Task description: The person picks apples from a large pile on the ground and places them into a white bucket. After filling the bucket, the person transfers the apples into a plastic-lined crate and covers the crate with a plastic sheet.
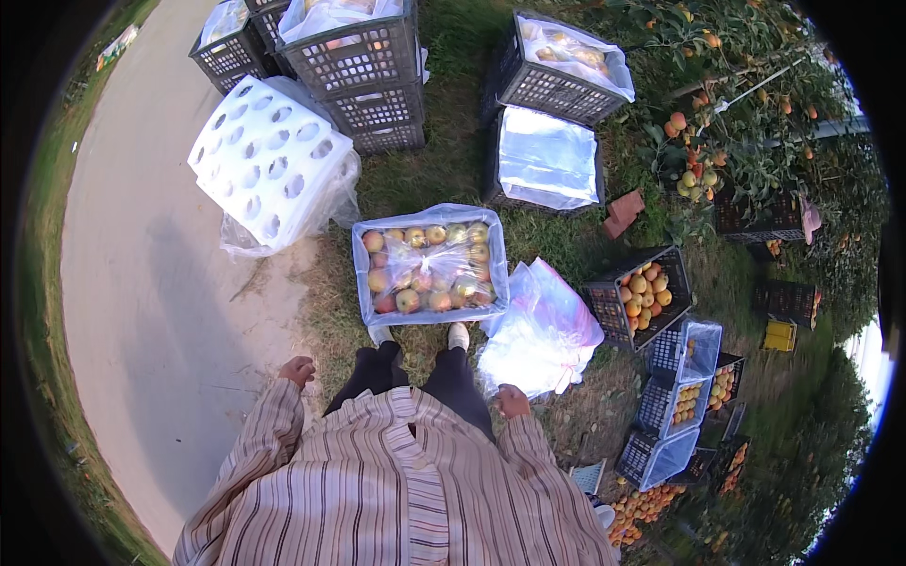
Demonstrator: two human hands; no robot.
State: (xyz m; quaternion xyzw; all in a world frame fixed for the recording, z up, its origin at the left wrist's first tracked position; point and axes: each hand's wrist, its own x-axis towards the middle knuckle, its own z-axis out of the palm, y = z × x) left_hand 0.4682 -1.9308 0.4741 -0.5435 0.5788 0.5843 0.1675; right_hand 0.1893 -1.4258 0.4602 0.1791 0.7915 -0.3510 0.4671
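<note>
My left hand (297, 371) hangs at my left side with its fingers curled, over the edge of the concrete path. On my right side, my right hand (512, 401) is also loosely curled, near a stack of clear plastic bags (541, 339) lying on the grass. Neither hand shows anything in it. At my feet stands a crate lined with a clear plastic bag (500, 283), full of apples (408, 301). A knot of gathered plastic film (425, 263) lies over the middle of the apples.
White foam fruit trays (262, 159) are piled at the front left beside stacked black plastic crates (375, 106). Ahead right stand more crates (559, 95), one covered with a silvery sheet (548, 156). Bricks (623, 212), an apple crate (679, 283), lined crates (658, 453) and apple trees lie to the right.
</note>
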